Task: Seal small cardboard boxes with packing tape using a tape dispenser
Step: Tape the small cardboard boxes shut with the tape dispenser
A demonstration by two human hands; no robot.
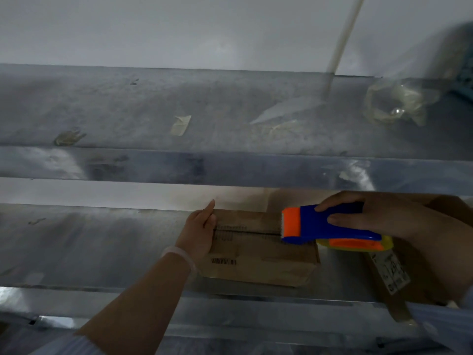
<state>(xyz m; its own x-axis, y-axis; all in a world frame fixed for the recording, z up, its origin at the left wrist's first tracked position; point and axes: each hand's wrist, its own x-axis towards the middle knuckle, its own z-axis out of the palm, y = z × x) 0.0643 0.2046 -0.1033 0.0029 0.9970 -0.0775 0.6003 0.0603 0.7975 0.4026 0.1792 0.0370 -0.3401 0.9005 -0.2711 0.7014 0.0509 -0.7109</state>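
A small cardboard box (pixel 258 254) with a barcode on its front lies on the lower metal shelf (pixel 89 242). My left hand (pixel 199 231) rests flat against the box's left end, fingers straight. My right hand (pixel 378 213) grips the blue and orange tape dispenser (pixel 322 224) by its handle. The dispenser's orange toothed end touches the right part of the box's top, over the centre seam. A yellowish tape roll (pixel 358 243) shows under the handle.
An upper metal shelf (pixel 179 111) carries scraps of tape (pixel 181 125) and crumpled clear plastic (pixel 396 103). A white pole (pixel 343 37) rises at the back. Another cardboard box (pixel 399 272) with a label stands at the right, partly behind my right arm.
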